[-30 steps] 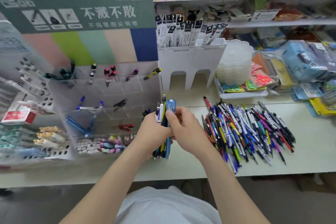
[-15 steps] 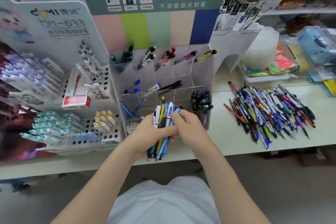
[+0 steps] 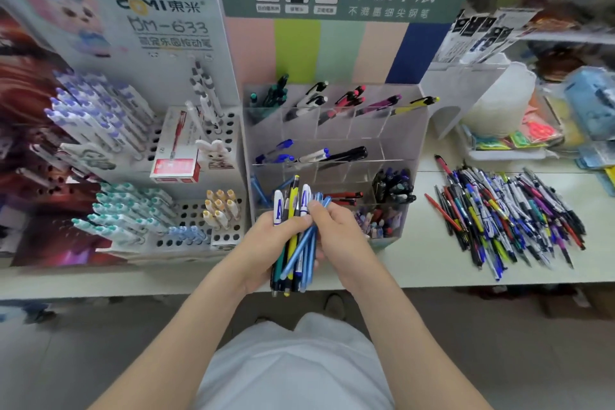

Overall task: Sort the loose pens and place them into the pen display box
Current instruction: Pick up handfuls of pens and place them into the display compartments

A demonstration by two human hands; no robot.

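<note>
Pens [image 3: 296,243] stand bunched in the left hand [image 3: 266,240], gripped tight just in front of the pen display box [image 3: 409,130]. The right hand [image 3: 336,233] pinches their tops. If it tugs one out, the others may slip and drop past the table [image 3: 416,256] edge.
</note>
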